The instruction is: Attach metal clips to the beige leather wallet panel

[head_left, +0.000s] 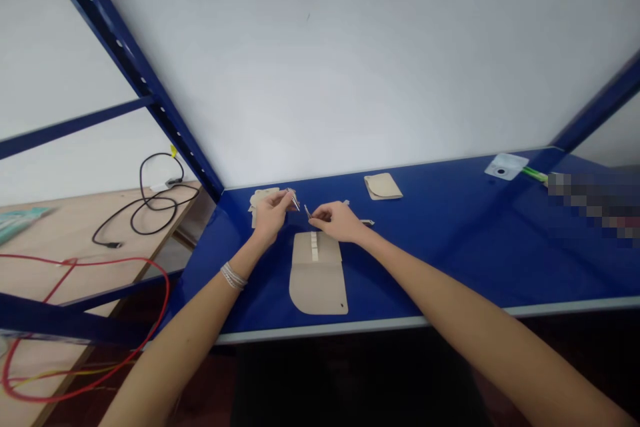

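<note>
An opened beige case (319, 287) with a rounded flap lies flat on the blue table, a strip of pale loops (315, 247) running down its upper half. Just beyond its top edge, my left hand (273, 213) pinches a slim, shiny silver piece (295, 203), too small to name. Facing it, my right hand (337, 220) holds a thin metal piece (307, 211) between thumb and fingers. The two pieces are close together but apart. Behind my left hand sits a pile of beige pieces (260, 197). Another small metallic item (368, 222) lies beside my right hand, partly covered.
A folded beige case (384, 186) rests near the wall. Farther right are a clear plastic packet (506, 166) and a green-handled item (535, 175). To the left, a wooden table (120, 213) carries a black cable (150, 203); a red cable (163, 293) loops beside the blue frame.
</note>
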Available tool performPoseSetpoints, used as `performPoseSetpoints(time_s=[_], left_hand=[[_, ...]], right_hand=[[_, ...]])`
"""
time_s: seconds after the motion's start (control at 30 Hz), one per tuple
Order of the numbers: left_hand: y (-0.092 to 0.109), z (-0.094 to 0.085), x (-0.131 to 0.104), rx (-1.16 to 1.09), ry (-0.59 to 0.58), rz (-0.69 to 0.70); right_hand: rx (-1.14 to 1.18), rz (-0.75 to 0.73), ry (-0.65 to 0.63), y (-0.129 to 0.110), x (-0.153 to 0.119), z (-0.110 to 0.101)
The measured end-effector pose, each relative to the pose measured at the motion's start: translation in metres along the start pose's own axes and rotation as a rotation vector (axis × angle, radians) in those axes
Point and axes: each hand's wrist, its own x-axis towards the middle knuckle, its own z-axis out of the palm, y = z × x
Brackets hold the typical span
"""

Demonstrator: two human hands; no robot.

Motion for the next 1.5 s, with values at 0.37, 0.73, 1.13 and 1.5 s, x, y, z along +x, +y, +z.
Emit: performPoseSetpoints(time_s=[0.37,0.73,1.13,1.5], left_hand=[[-0.001,-0.002,-0.006,0.56,-0.318,0.083],[0.014,0.022,-0.02,1.077,-0.536,0.482],[0.013,0.11,-0.013,1.218,-0.818,0.544],[0.022,0.034,0.018,0.699,-0.423,0.136]], right_hand=[[-0.146,0.054,0.241,0.011,0.008,-0.032],[-0.158,0.179,0.361,0.038,0.017,-0.062],[-0.108,0.174,0.419,0.048,0.018,-0.065],[-0.075,0.136,0.369,0.042,0.015,-0.054]])
